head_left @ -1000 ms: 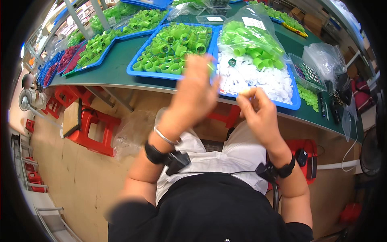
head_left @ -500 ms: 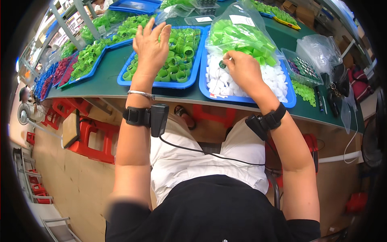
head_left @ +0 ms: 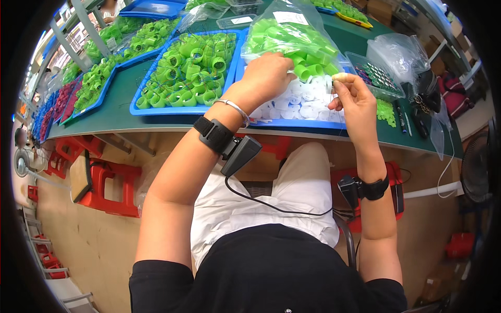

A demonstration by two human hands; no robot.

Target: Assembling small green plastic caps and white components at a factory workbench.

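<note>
My left hand reaches over the edge between white plastic parts and bright green plastic cups in the blue tray at the middle. Its fingers bend down, and their tips are mostly hidden behind the hand. To its right my right hand is raised above the same tray, thumb and index finger pinched on a small white part. Thin wires seem to hang below that hand. The green cups spill from a clear plastic bag lying over the tray's far part.
A blue tray of wired green cups stands at left, with more trays beyond. On the right are a clear box of small round parts, green pieces, pens and a plastic bag. Red stools stand below.
My left hand has come down and right, from above the cup tray to the middle tray. My right hand has moved right; it now pinches a white part where a small green disc was.
</note>
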